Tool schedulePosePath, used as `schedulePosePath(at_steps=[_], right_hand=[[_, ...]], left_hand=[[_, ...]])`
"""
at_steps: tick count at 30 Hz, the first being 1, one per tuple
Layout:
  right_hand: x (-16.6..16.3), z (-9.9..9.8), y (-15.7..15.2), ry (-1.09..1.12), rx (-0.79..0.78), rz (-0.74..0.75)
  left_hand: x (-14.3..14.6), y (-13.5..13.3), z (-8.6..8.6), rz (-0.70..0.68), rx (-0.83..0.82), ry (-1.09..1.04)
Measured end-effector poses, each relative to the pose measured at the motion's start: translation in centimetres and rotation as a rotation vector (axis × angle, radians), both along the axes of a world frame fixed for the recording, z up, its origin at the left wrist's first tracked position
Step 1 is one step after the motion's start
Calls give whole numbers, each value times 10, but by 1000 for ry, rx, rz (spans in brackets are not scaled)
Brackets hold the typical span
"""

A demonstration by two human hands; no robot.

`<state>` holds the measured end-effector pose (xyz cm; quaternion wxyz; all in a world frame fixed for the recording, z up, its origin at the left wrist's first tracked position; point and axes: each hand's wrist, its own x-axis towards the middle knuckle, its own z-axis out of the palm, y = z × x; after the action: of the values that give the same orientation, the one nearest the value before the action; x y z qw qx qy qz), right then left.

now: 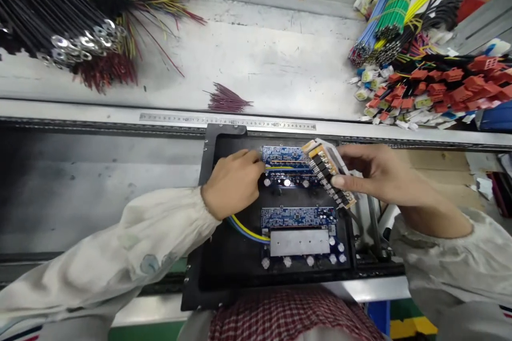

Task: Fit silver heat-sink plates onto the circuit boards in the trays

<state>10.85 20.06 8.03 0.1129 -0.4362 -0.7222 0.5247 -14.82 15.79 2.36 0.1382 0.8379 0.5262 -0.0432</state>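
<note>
A: Where does the small module (330,170) sit against the fingers?

B: It is clamped in the right hand (374,173), fingers closed along its lower edge, thumb behind. It hangs tilted over the right end of the upper blue board (285,155) inside the black tray (212,170). Its long axis runs from upper left down to lower right.

A: And the left hand (232,184)?

B: It rests at that board's left end, fingers curled together and touching its edge; I cannot tell if they pinch anything. The right hand is the one on the module; the left lies well apart from it, across the board.

A: Any writing?

B: Only the steel ruler (228,121) set in the table (256,64) edge: its numerals show but are too small to read. The lower blue board (298,217) and its metal plate (299,242) show no legible marks.
</note>
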Motion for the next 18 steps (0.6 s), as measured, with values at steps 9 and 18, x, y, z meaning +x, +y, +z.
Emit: schedulePosePath(at_steps=[9,18], right_hand=[[-24,1,19,-209,538,117],[-22,8,5,-242,588,111]], left_hand=[[3,11,-6,10,-49,1],[1,11,-12,9,-82,-26]])
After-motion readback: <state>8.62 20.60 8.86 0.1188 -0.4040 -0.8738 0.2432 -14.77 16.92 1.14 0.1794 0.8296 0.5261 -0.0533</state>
